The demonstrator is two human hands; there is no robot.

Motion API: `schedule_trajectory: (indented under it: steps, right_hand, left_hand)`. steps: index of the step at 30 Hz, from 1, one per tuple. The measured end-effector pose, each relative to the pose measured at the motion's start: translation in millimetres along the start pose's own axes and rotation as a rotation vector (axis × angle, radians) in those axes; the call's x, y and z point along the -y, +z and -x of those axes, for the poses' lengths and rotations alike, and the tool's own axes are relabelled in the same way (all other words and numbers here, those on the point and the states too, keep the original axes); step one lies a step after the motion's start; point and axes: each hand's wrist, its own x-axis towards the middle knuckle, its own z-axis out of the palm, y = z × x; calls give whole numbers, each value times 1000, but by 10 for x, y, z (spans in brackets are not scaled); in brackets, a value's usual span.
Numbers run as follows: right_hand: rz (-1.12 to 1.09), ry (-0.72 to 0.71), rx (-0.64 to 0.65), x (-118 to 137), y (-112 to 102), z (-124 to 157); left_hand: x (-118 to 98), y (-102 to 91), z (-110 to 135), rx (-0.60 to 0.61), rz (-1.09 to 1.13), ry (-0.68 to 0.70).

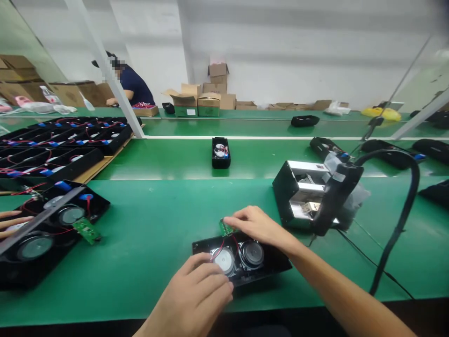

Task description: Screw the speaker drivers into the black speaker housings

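Observation:
A black speaker housing [271, 264] with two round drivers and red wires lies on the green bench in front of me. My left hand [196, 292] rests on its near left edge, fingers curled against the housing beside the left driver [224, 259]. My right hand [256, 223] reaches over its far edge and pinches a small green circuit board [225, 228] between fingertips. The right driver [251, 252] shows between my hands.
A soldering-iron stand [298, 196] with a black handle and cable sits right of the housing. More open speaker housings [45, 229] are stacked at left, another person's fingers [14, 220] beside them. One housing [220, 152] rides the conveyor. A person works at the far bench near cardboard boxes [196, 100].

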Motion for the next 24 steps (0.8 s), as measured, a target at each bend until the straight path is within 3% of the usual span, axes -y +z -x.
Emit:
schedule_trajectory:
  steps: [3, 6, 8, 11, 13, 17, 24]
  right_hand:
    - [-273, 10, 105, 93, 59, -119]
    - [-338, -88, 89, 117, 59, 133]
    - [-185, -239, 98, 99, 58, 394]
    - [221, -506, 127, 26, 96, 715]
    - [471, -597, 132, -33, 152, 826]
    - [660, -567, 145, -85, 260, 863]
    - [637, -485, 269, -16, 221, 832]
  left_hand:
    - [56, 39, 55, 112, 36, -145]
    - [113, 61, 229, 110, 108, -304]
    - [105, 86, 338, 98, 147, -391]
    - [33, 142, 403, 106, 155, -484]
    - [-22, 175, 382, 111, 145, -496]
    - [-88, 208, 279, 149, 73, -433]
    - [-130, 268, 191, 217, -34, -382]
